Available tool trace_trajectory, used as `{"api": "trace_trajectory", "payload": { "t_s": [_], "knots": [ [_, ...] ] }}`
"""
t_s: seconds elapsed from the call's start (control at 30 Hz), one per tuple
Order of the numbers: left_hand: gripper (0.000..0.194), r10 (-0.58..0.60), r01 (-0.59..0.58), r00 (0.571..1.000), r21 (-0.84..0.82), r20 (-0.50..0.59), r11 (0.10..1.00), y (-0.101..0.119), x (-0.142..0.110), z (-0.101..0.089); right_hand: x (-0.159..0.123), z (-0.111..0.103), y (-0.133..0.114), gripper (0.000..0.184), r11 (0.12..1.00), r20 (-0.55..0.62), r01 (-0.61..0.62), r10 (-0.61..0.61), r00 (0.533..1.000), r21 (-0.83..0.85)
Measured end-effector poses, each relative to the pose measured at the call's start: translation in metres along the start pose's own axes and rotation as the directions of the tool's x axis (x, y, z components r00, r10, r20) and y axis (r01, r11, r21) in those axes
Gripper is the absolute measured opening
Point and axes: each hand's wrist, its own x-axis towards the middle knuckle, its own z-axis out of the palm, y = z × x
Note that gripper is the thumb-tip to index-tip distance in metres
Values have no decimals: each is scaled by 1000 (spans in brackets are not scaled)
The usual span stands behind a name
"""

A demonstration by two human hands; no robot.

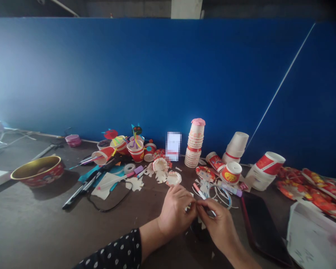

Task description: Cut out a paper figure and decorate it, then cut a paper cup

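Note:
My left hand (177, 210) is curled closed near the front middle of the dark table. A small pale piece (187, 207) peeks out between its fingers, too small to name. My right hand (220, 221) meets it fingertip to fingertip in a pinch, and whatever lies between thumb and finger is hidden. Below the hands a dark shape with pale jagged bits shows, unclear in shadow. Just beyond lie a cut paper-cup ring (174, 178), an orange-capped marker (199, 190) and a roll of clear tape (220, 197).
A tall stack of paper cups (194, 144) stands at the back, with more stacked cups (264, 172) rightward. A phone (264, 226) lies right of my hands. To the left are a gold-rimmed bowl (42, 175), a black pen (80, 192) and cups holding coloured strips (136, 151).

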Motion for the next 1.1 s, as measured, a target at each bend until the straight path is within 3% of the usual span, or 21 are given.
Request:
{"api": "trace_trajectory", "payload": {
  "t_s": [0.5, 0.8, 0.93, 1.1],
  "knots": [
    [16, 0, 1, 999, 6, -42, 1000, 1, 2, 1, 0, 0, 0, 15, 1000, 36, 8, -8, 999, -4],
    [14, -252, 255, 967, -225, 45, 940, 2, 5, -1, 0, -1, 2, 14, 996, 28, -65, 63, 998, 56],
    [13, -369, 381, 925, -229, 92, 896, 3, 6, -3, 1, -2, 0, 14, 986, 51, -134, 130, 990, 103],
    [13, -412, 421, 907, -202, 88, 884, 1, 5, -2, 3, -2, -1, 15, 967, 25, -175, 173, 985, 185]
  ]
}}
